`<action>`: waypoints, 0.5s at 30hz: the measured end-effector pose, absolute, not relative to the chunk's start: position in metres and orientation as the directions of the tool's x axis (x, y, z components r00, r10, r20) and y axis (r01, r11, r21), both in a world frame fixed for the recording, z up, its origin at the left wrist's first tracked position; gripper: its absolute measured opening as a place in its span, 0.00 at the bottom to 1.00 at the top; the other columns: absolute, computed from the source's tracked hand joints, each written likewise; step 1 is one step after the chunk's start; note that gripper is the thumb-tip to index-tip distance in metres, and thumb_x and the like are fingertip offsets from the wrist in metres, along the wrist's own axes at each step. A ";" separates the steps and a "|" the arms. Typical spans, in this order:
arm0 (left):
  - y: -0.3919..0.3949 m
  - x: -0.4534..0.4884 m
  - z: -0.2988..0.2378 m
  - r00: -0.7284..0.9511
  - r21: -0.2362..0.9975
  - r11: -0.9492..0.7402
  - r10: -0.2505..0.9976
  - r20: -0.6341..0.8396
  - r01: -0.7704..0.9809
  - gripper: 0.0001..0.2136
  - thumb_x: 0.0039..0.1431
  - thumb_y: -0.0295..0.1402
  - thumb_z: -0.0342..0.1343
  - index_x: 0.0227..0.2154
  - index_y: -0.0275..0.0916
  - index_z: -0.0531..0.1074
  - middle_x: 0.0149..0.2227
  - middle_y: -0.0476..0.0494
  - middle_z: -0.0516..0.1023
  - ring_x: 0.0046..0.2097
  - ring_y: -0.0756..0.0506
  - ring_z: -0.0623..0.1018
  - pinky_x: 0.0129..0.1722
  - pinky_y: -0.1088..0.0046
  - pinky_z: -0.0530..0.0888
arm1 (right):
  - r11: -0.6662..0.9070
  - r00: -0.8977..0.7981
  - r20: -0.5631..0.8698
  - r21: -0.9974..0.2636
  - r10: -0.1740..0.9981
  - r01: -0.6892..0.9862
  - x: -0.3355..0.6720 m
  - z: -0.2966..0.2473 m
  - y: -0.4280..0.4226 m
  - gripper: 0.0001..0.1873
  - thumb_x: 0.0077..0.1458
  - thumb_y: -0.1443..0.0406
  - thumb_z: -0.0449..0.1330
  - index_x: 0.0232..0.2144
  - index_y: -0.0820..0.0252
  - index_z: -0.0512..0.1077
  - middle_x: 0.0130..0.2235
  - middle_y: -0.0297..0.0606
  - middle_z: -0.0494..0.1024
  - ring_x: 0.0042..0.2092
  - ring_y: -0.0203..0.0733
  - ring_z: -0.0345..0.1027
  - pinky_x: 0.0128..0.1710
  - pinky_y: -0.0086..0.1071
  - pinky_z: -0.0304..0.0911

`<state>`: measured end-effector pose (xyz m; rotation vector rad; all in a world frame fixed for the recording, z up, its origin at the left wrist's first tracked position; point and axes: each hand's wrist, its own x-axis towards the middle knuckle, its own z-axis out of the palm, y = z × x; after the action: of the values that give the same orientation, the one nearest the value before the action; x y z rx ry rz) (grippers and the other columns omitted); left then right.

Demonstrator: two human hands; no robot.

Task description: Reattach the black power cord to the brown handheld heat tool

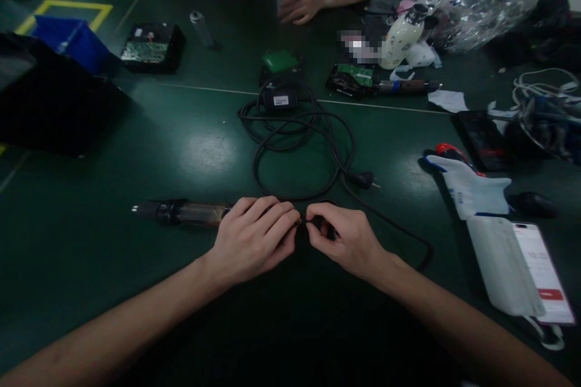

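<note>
A dark electric screwdriver [195,213] lies across the table with its metal tip pointing left. My left hand [258,230] is closed around its rear end. Just to the right, my right hand [342,236] pinches the end of a black power cord [259,175] close against the back of the screwdriver. The fingers hide most of the joint between them. Beyond the hands the cord lies in loose loops, with a black adapter box [280,98] bearing a white label and a mains plug [363,179] on the right.
At right lie a white glove [481,190], a face mask [503,266] and a lit phone [540,254]. Opened housings with green boards [149,48], a bottle [402,36] and a blue bin [72,39] stand farther back. Across the table are another person's hands [302,5].
</note>
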<state>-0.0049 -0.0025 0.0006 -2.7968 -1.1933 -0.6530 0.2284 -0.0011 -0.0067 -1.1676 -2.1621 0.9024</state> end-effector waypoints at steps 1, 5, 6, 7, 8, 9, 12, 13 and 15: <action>-0.003 -0.005 0.001 0.618 0.134 -0.705 0.684 0.388 0.696 0.10 0.65 0.33 0.60 0.48 0.40 0.75 0.50 0.49 0.83 0.49 0.42 0.80 0.45 0.60 0.71 | 0.409 -0.496 0.126 -0.752 0.859 0.517 0.228 -0.007 -0.001 0.06 0.65 0.69 0.60 0.45 0.57 0.71 0.36 0.32 0.77 0.30 0.33 0.70 0.30 0.27 0.62; -0.003 -0.006 0.000 0.618 0.137 -0.706 0.683 0.388 0.695 0.10 0.66 0.34 0.60 0.48 0.40 0.75 0.50 0.48 0.83 0.49 0.42 0.80 0.46 0.60 0.71 | 0.416 -0.499 0.133 -0.751 0.856 0.513 0.229 -0.006 -0.001 0.07 0.65 0.69 0.60 0.45 0.57 0.71 0.37 0.32 0.77 0.31 0.33 0.70 0.31 0.27 0.63; -0.003 -0.006 0.000 0.618 0.137 -0.706 0.683 0.388 0.695 0.10 0.66 0.34 0.60 0.48 0.40 0.76 0.50 0.48 0.83 0.50 0.42 0.80 0.46 0.61 0.71 | 0.418 -0.500 0.136 -0.752 0.855 0.509 0.229 -0.006 -0.001 0.07 0.65 0.69 0.60 0.45 0.57 0.71 0.37 0.32 0.78 0.31 0.33 0.70 0.31 0.27 0.63; -0.003 -0.006 0.000 0.618 0.135 -0.706 0.683 0.388 0.695 0.10 0.66 0.34 0.60 0.48 0.40 0.76 0.50 0.48 0.83 0.50 0.42 0.80 0.46 0.61 0.71 | 0.419 -0.501 0.138 -0.753 0.855 0.507 0.229 -0.006 -0.001 0.07 0.65 0.69 0.60 0.45 0.57 0.71 0.37 0.33 0.78 0.31 0.33 0.70 0.31 0.27 0.63; -0.002 -0.005 0.000 0.619 0.134 -0.706 0.683 0.388 0.695 0.10 0.66 0.34 0.60 0.48 0.40 0.76 0.50 0.47 0.83 0.50 0.42 0.80 0.46 0.61 0.71 | 0.421 -0.502 0.140 -0.753 0.854 0.505 0.229 -0.007 -0.001 0.07 0.65 0.69 0.59 0.45 0.57 0.71 0.37 0.33 0.78 0.31 0.33 0.71 0.31 0.27 0.63; -0.002 -0.005 0.000 0.619 0.132 -0.706 0.682 0.390 0.695 0.10 0.66 0.34 0.60 0.48 0.40 0.76 0.49 0.47 0.83 0.50 0.42 0.80 0.46 0.61 0.71 | 0.421 -0.504 0.139 -0.753 0.853 0.505 0.229 -0.007 -0.001 0.07 0.65 0.69 0.59 0.45 0.57 0.71 0.37 0.33 0.78 0.31 0.33 0.71 0.31 0.27 0.64; -0.002 -0.005 0.000 0.613 0.130 -0.705 0.681 0.401 0.697 0.10 0.66 0.34 0.61 0.48 0.40 0.76 0.49 0.48 0.83 0.49 0.43 0.80 0.45 0.61 0.71 | 0.418 -0.505 0.134 -0.755 0.852 0.505 0.229 -0.007 -0.001 0.06 0.65 0.69 0.59 0.45 0.57 0.71 0.37 0.33 0.78 0.31 0.33 0.71 0.32 0.27 0.64; -0.002 -0.005 0.000 0.611 0.129 -0.704 0.681 0.403 0.699 0.10 0.65 0.34 0.61 0.48 0.39 0.76 0.49 0.48 0.83 0.49 0.43 0.80 0.45 0.61 0.71 | 0.417 -0.507 0.132 -0.755 0.852 0.505 0.229 -0.007 -0.001 0.06 0.65 0.69 0.59 0.45 0.57 0.71 0.37 0.33 0.78 0.31 0.33 0.71 0.32 0.27 0.64; -0.002 -0.005 0.000 0.612 0.127 -0.702 0.683 0.399 0.700 0.10 0.65 0.34 0.61 0.48 0.39 0.76 0.49 0.48 0.83 0.49 0.43 0.80 0.45 0.61 0.71 | 0.419 -0.508 0.132 -0.753 0.851 0.507 0.229 -0.006 -0.001 0.07 0.65 0.69 0.59 0.45 0.57 0.71 0.37 0.33 0.77 0.31 0.33 0.71 0.32 0.27 0.64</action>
<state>-0.0051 -0.0024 -0.0001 -2.7833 -1.1944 -0.6609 0.2291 -0.0008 -0.0063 -1.1478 -2.1733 0.9035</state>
